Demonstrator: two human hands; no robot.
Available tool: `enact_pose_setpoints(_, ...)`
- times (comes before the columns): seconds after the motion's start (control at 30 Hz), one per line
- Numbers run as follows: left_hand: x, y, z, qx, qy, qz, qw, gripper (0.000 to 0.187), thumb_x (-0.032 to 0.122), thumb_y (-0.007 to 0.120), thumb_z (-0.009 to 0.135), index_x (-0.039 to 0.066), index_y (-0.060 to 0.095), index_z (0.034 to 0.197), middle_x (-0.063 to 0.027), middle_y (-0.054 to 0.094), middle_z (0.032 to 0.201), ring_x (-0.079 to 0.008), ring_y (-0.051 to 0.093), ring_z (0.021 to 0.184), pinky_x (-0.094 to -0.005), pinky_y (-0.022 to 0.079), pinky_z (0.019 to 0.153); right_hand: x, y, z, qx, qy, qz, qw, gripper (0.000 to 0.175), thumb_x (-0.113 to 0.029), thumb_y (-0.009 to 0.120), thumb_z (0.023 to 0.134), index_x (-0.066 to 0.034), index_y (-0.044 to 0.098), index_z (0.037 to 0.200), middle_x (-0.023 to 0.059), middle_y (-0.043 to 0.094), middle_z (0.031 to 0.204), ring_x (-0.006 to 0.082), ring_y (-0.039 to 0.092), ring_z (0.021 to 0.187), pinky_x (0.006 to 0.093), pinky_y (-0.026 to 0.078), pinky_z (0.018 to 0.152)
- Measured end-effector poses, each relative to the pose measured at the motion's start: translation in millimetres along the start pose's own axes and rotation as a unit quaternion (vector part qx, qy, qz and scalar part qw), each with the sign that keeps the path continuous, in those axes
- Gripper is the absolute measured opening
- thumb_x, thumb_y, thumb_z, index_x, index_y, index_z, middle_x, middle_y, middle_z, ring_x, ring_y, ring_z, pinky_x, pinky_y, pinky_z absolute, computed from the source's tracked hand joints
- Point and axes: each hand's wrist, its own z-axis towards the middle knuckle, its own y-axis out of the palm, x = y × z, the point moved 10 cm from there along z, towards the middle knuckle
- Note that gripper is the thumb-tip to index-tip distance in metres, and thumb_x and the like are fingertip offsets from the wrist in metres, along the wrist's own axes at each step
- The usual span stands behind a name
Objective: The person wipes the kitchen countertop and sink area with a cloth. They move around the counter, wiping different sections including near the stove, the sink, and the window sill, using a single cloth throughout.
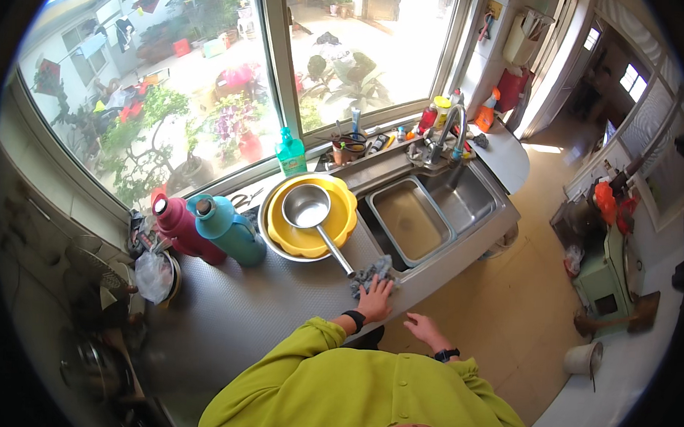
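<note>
My left hand [375, 301] lies spread on a crumpled grey cloth [381, 267], pressing it against the stainless steel counter [217, 311] near its front edge. Off the counter's edge, over the floor, my right hand [426, 327] hangs with nothing seen in it; its fingers are partly curled. Just beyond the cloth reaches the handle of a metal ladle [306, 206], which rests in a yellow scalloped basin [345, 213] set inside a larger metal basin [265, 241]. Right of the cloth, a rectangular tub [450, 229] with cloudy water sits in the double sink.
Two thermos flasks, one dark red [184, 229] and one blue [232, 231], stand left of the basins. A green bottle [291, 154] is by the window. The faucet [451, 127] arches over the sink's back. A plastic bag [155, 277] lies at the counter's left.
</note>
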Motion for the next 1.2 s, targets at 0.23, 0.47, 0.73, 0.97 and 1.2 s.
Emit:
enact_pose_setpoints(0.23, -8, 19, -107, -0.015, 0.204, 0.098, 0.974, 0.051, 0.021, 0.052, 0.091, 0.014, 0.047, 0.141, -0.0052, 0.037, 0.149, -0.0230, 0.019, 0.147, -0.0655, 0.019, 0.109, -18, 35, -11, -0.023, -0.008, 0.010, 1.000, 0.049, -0.033, 0.065, 0.088, -0.0030, 0.060, 0.126, 0.0177, 0.065, 0.121, 0.0320, 0.063, 0.110, 0.0376, 0.049, 0.094)
enact_pose_setpoints(0.47, -165, -25, -214, 0.082, 0.008, 0.077, 0.994, 0.047, 0.019, 0.053, 0.089, 0.021, 0.052, 0.136, -0.0009, 0.041, 0.148, -0.0220, 0.023, 0.146, -0.0726, 0.012, 0.108, -81, 78, -15, 0.022, -0.067, -0.065, 0.995, 0.052, -0.036, 0.064, 0.086, -0.0028, 0.061, 0.125, 0.0213, 0.055, 0.133, 0.0371, 0.052, 0.123, 0.0419, 0.043, 0.103)
enact_pose_setpoints(0.73, -339, -66, -428, 0.218, -0.303, -0.011, 0.928, 0.042, 0.024, 0.056, 0.091, 0.022, 0.055, 0.132, -0.0018, 0.041, 0.148, -0.0254, 0.024, 0.145, -0.0732, 0.015, 0.106, -122, 164, 17, -0.011, 0.020, -0.171, 0.985, 0.080, -0.044, 0.066, 0.084, -0.0049, 0.035, 0.146, 0.0293, 0.027, 0.151, 0.0475, 0.033, 0.135, 0.0499, 0.032, 0.111)
enact_pose_setpoints(0.97, -384, -35, -638, 0.218, -0.525, -0.018, 0.822, 0.044, 0.027, 0.055, 0.092, 0.024, 0.052, 0.135, 0.0002, 0.031, 0.154, -0.0264, 0.020, 0.146, -0.0687, 0.023, 0.107, -154, 188, 3, 0.012, 0.124, -0.260, 0.957, 0.098, -0.055, 0.066, 0.081, -0.0048, 0.021, 0.152, 0.0339, 0.012, 0.154, 0.0559, 0.022, 0.137, 0.0557, 0.026, 0.112)
enact_pose_setpoints(1.2, -392, -33, -692, 0.227, -0.705, -0.035, 0.671, 0.048, 0.031, 0.056, 0.092, 0.022, 0.050, 0.139, -0.0005, 0.027, 0.157, -0.0252, 0.018, 0.146, -0.0610, 0.030, 0.103, -153, 187, 16, -0.032, 0.078, -0.367, 0.926, 0.095, -0.058, 0.064, 0.082, -0.0047, 0.026, 0.151, 0.0307, 0.036, 0.146, 0.0510, 0.029, 0.136, 0.0535, 0.033, 0.108)
